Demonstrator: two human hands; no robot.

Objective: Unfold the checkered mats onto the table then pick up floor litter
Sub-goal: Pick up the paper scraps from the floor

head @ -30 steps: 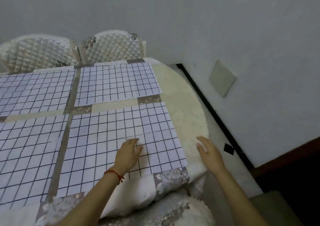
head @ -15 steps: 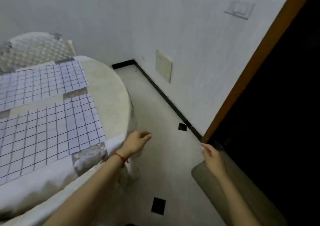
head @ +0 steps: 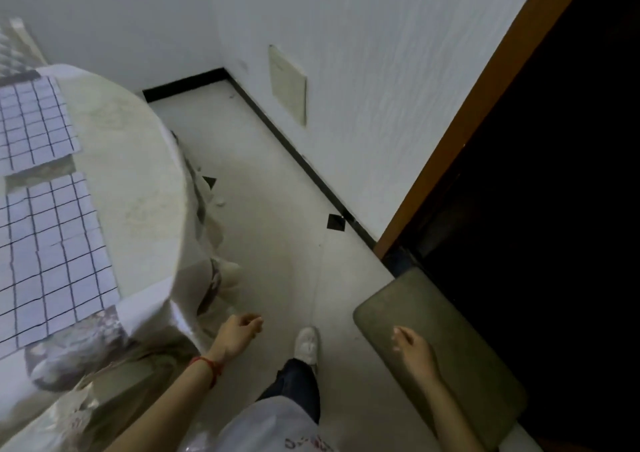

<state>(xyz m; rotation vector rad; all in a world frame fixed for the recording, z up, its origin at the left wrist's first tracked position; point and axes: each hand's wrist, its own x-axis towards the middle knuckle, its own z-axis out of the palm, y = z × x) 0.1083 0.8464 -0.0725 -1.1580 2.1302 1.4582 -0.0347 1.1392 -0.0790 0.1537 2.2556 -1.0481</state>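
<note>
Two checkered mats lie flat on the round table (head: 131, 188) at the left: a near mat (head: 52, 261) and a far mat (head: 31, 122). On the pale floor a small white scrap of litter (head: 220, 203) lies close to the hanging tablecloth, and another speck (head: 231, 95) sits near the far corner. My left hand (head: 239, 330) hangs over the floor beside the table edge, fingers loosely curled, holding nothing. My right hand (head: 414, 347) hovers over a grey-green doormat (head: 460, 327), relaxed and empty.
Black diamond floor tiles show by the wall (head: 336, 222) and under the tablecloth (head: 209, 181). A brown door frame (head: 460, 112) edges a dark doorway at the right. My white shoe (head: 306, 344) stands on the floor between my hands. A beige wall panel (head: 288, 84) is on the wall.
My view has swung from the table down to the floor on the right. Both hands have left the mat and table edge and now hang lower over the floor and doormat.
</note>
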